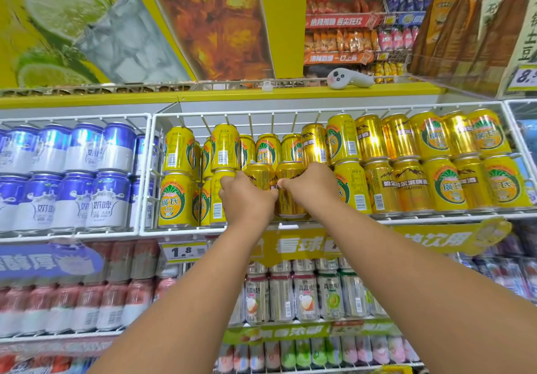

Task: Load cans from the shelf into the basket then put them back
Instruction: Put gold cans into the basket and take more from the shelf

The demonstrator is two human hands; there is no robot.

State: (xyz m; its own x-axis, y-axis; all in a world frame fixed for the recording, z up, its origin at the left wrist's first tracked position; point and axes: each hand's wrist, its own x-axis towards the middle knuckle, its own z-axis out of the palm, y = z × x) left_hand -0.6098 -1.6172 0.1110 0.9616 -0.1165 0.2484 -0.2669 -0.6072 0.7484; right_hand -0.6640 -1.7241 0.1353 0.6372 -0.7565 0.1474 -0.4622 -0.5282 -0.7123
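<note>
- Reaching up with both arms, you have a gold can in each of your hands, side by side in the lower row of the wire shelf [290, 222]; I cannot tell whether you are taking them out or setting them back, and no basket is in view.
- Your left hand [247, 199] wraps its fingers round the left can [260, 176]; your right hand [312, 189] wraps round the right can [287, 196], the two hands nearly touching.
- Next, judge it so: lift or seat each can straight, clear of the upper row resting just above.
- Reading left to right: the blue cans [101, 199] say 奶啤; the yellow cans [174, 199] say 廣氏; the price tag [183, 252] shows 1.8; the gold cans [409, 184] at right read 哈尔滨啤酒, HARBIN.
- The silver cans [305, 298] below read 真荔枝.
</note>
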